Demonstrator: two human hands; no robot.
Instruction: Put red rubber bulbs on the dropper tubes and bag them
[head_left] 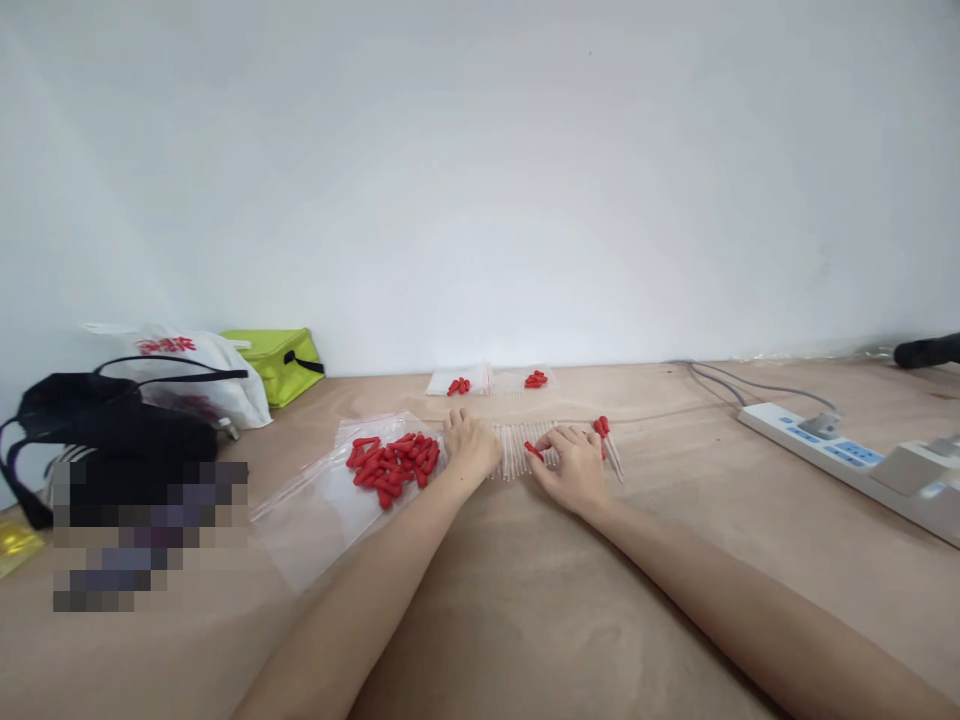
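My right hand [574, 468] pinches a red rubber dropper bulb [533, 450] between thumb and fingers, just over the right part of a row of thin clear tubes [514, 455]. At the row's left end is my left hand [471, 447], its fingers curled down towards the table; what they hold, if anything, is hidden. Many loose red bulbs [394, 465] lie heaped on a clear zip bag [300, 525] left of that hand. To the right of my right hand, droppers with red bulbs fitted [611, 450] lie side by side, partly covered by it.
Two clear bags with red bulbs [459, 386] [535, 380] lie near the wall. A white power strip [847, 455] with cables is at right. On the left are a black bag [112, 440], a white plastic bag [210, 385] and a lime-green case [277, 362].
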